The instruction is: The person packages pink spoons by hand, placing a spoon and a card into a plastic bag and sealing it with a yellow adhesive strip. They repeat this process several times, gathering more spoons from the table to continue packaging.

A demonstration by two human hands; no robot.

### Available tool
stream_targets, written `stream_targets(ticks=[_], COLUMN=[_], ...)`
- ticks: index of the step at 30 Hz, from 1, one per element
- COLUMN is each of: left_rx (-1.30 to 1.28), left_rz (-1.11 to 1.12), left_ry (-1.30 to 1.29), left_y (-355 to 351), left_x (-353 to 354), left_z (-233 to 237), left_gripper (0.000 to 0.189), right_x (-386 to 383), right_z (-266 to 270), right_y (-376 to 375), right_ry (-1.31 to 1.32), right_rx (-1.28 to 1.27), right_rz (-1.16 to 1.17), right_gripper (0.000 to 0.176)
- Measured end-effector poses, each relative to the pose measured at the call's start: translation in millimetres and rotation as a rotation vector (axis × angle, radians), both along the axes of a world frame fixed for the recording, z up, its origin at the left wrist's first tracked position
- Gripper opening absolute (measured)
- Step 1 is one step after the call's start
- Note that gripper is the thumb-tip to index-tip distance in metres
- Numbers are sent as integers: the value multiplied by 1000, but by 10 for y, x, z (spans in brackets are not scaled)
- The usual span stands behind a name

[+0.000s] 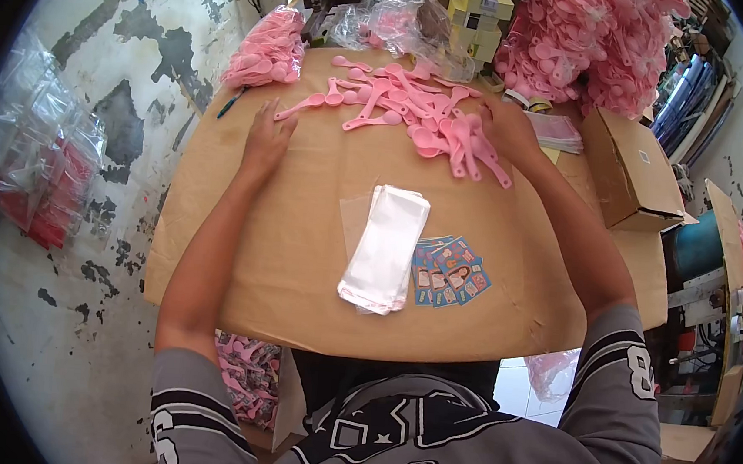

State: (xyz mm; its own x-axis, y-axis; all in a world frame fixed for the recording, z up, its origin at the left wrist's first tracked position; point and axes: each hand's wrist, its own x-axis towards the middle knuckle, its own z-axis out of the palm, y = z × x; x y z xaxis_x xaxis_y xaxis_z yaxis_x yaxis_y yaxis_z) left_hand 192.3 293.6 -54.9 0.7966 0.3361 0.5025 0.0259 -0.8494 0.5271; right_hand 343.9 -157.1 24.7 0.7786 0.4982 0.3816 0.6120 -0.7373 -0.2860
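Observation:
Pink plastic measuring spoons (399,99) lie in a loose pile across the far part of the table. My left hand (268,141) rests at the pile's left side, fingers stretched forward, with the handle end of one pink spoon (301,106) right at the fingertips. On the opposite side, my right hand (506,127) reaches to the pile's right edge, its fingers spread beside the spoons and partly hidden. Closer to me lies a stack of clear plastic bags (385,246). Several blue printed cards (451,271) are fanned out just right of it.
A filled bag of pink spoons (268,48) stands at the back left, near a pen (232,102). Big spoon bags (592,40) rise at the back right. A cardboard box (634,170) sits on the table's right side. Peeling wall (127,125) bounds the left.

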Motion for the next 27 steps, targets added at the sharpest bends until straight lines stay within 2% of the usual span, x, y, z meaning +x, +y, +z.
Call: stream_targets(ticks=[3,4,6,9,10,13,16,19,22,25,27], left_rx=[-29,1,60,-158,-109,-178,-40,82,122,151,97], left_rz=[162,145,121,-289,-396,-554,-579,-485,-308,-278,-349], left_ry=[310,296,263,223,151,226,45,-42,57,232,261], left_y=[-300,-367,-466,-536,-543,-501,-490,-509,-539,-591,-589], left_x=[255,323,416,367,334,265,335,348,368,320,259], left_z=[258,248,234,232,196,276,238,210,141,191,296], left_gripper=[70,69,68,61,54,51,52,56,60,54,52], right_x=[424,628,798,733,672,709,613,859,1325,1343,1230], right_z=[-156,-273,-337,-285,-248,-167,-2,-205,-476,-447,-231], right_y=[50,91,257,419,455,600,789,1038,1359,1554,1535], right_ry=[-57,-92,22,120,143,265,262,199,239,292,304], right_rx=[95,118,107,105,108,121,70,85,142,140,-77], right_rz=[143,212,289,331,329,214,175,271,418,357,265], right_gripper=[32,34,40,49,51,56,61,65,70,72,72])
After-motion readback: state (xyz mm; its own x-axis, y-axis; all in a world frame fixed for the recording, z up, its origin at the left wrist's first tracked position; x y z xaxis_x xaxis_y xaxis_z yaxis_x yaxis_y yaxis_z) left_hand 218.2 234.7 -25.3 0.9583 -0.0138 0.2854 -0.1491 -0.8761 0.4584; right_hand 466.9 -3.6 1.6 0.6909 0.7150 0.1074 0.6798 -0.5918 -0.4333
